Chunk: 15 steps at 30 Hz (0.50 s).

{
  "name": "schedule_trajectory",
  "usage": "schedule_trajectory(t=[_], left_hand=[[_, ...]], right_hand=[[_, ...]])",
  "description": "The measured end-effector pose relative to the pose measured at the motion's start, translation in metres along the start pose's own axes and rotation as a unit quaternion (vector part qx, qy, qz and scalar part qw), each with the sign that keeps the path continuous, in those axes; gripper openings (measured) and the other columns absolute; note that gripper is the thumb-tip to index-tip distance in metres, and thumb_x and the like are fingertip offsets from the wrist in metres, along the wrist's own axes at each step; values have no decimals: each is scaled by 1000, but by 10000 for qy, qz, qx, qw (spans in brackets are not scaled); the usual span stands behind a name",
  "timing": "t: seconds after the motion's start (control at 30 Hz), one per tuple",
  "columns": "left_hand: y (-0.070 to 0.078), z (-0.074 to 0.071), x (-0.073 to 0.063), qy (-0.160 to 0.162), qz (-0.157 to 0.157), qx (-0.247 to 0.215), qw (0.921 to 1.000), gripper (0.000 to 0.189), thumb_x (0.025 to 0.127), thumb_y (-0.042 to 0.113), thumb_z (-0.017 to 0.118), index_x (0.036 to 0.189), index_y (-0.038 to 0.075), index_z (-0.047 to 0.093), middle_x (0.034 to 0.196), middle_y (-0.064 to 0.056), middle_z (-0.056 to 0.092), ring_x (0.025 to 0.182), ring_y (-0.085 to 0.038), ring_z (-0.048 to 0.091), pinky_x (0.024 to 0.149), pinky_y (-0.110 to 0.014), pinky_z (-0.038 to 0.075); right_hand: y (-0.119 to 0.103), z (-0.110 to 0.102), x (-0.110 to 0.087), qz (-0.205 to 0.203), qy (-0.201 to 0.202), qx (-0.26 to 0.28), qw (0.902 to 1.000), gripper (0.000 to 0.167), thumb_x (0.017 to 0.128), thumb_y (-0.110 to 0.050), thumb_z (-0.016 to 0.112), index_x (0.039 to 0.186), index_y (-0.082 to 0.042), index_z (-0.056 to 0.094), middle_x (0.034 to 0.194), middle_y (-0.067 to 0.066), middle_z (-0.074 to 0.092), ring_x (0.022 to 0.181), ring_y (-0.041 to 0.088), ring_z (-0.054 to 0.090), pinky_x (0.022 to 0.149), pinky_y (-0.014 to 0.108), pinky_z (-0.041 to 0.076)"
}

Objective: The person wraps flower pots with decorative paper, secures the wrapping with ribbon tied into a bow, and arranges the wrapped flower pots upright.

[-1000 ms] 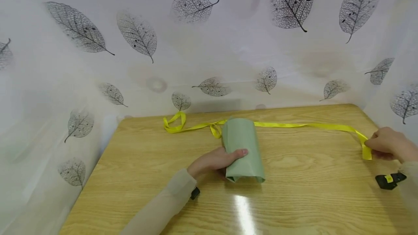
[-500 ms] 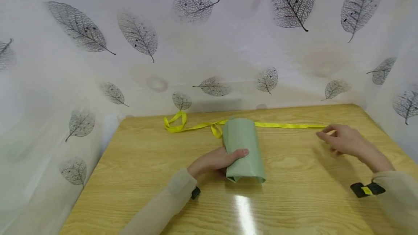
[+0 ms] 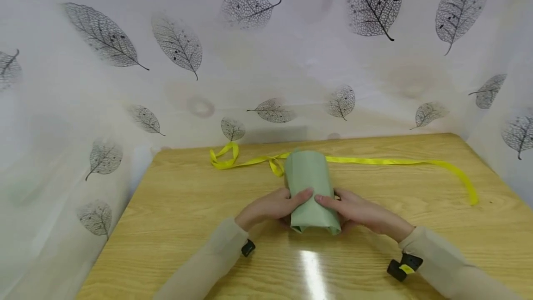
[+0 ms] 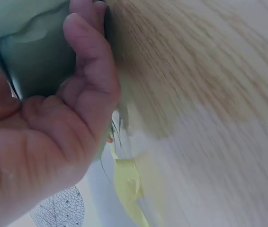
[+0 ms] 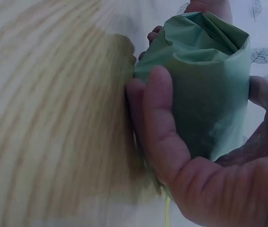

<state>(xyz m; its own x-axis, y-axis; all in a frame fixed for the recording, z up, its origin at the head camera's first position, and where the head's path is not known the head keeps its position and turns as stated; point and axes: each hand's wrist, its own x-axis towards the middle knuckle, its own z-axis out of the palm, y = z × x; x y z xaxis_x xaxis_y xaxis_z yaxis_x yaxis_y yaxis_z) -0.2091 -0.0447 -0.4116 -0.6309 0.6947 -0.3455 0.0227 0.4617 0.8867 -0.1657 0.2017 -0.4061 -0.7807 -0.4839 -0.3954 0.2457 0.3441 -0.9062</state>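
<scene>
A roll-shaped bundle in pale green wrapping paper (image 3: 310, 172) lies near the middle of the table, its near end folded in. My left hand (image 3: 272, 207) grips its left side, thumb on top and fingers curled underneath. From the other side my right hand (image 3: 360, 209) holds it too, thumb on top close to the left thumb. In the right wrist view the crumpled end of the green paper (image 5: 205, 42) shows above the curled fingers. A long yellow ribbon (image 3: 374, 161) runs along the table behind the bundle, its middle hidden by the paper.
The wooden table (image 3: 175, 226) ends at a back edge against a white curtain (image 3: 291, 59) printed with dark leaves. The ribbon's left end makes a loop (image 3: 225, 159) near that edge. Black wrist devices (image 3: 403, 267) are strapped at the cuffs.
My right hand has let go of the ribbon's right end, swung left and taken hold of the bundle. The ribbon end now lies on the table. My left hand keeps its grip.
</scene>
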Motion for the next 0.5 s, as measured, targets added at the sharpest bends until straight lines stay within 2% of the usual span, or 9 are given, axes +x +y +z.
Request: schedule_trajectory(t=[0.13,0.23,0.37,0.5], left_hand=[[-2,-3,-6,-259,64,-305,9992,65,103,64,41,131,8,57,99,-6,72,77,-16,70,67,-33,60],[-3,-3,-10,-417,-67,-476,9980,63,103,62,44,132,8,58,98,-6,72,75,-16,70,66,-32,60],[-1,0,-13,-449,-187,-557,9973,61,103,61,46,127,7,61,92,-5,72,73,-16,69,65,-31,59],[3,4,-16,-427,-106,-554,9975,55,104,56,49,127,7,61,98,-7,73,77,-16,71,69,-34,61]], right_hand=[[2,2,-1,52,-98,133,9998,80,106,-49,47,156,8,21,133,24,60,110,30,68,79,46,61],[3,4,-3,43,-149,134,9998,80,106,-49,46,156,9,22,132,23,62,110,30,68,80,45,61],[5,7,-8,-8,-114,146,9998,80,106,-48,46,157,8,20,132,23,61,112,29,67,83,45,60],[6,8,-15,-77,2,87,9999,80,106,-45,47,157,7,16,134,23,60,114,28,66,86,45,60]])
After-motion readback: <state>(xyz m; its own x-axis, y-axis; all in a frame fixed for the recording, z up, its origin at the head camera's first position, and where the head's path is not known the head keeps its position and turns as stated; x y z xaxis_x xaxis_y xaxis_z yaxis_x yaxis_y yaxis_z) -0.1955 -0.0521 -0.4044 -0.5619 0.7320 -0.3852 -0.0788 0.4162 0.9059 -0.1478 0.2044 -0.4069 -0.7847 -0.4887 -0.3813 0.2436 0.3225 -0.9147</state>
